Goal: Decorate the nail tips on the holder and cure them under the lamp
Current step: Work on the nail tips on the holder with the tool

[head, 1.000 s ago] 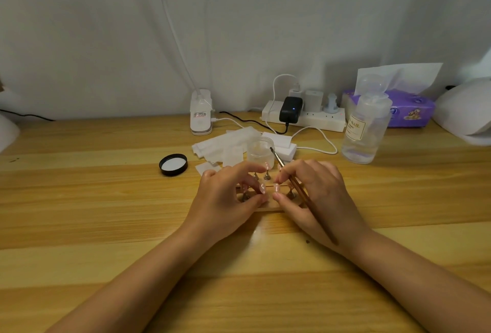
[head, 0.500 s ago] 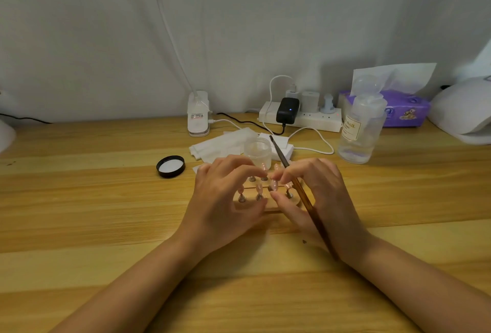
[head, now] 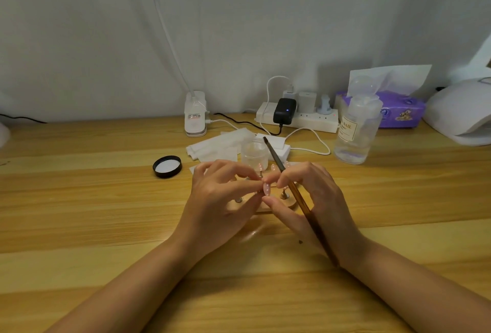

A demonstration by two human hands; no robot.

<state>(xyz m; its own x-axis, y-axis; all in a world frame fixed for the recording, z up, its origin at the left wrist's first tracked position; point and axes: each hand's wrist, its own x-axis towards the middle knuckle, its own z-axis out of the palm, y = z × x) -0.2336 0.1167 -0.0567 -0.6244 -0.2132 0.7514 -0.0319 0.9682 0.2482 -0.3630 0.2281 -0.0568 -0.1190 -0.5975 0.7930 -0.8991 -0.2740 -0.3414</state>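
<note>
A small wooden nail tip holder (head: 288,206) with metal pegs lies on the desk under both hands. Between my hands is a pale pink dotted nail tip (head: 266,189). My left hand (head: 220,200) pinches it from the left, and my right hand (head: 310,197) pinches it with thumb and forefinger. A brown nail brush (head: 300,200) also lies across my right hand, held between its fingers, bristles pointing up and away. More pink tips (head: 259,166) stand on pegs behind. The white curing lamp (head: 462,112) sits at the far right.
A clear jar (head: 254,153) stands just behind the holder, its black lid (head: 167,166) to the left. White wipes (head: 215,145), a clear liquid bottle (head: 354,133), a power strip (head: 297,117) with cables, a purple tissue pack (head: 398,109) and a white clip device (head: 195,115) line the back.
Both hands lifted slightly off the holder and drew together around one nail tip, which now shows between the fingertips. The view shifted a little; the brush stayed in my right hand.
</note>
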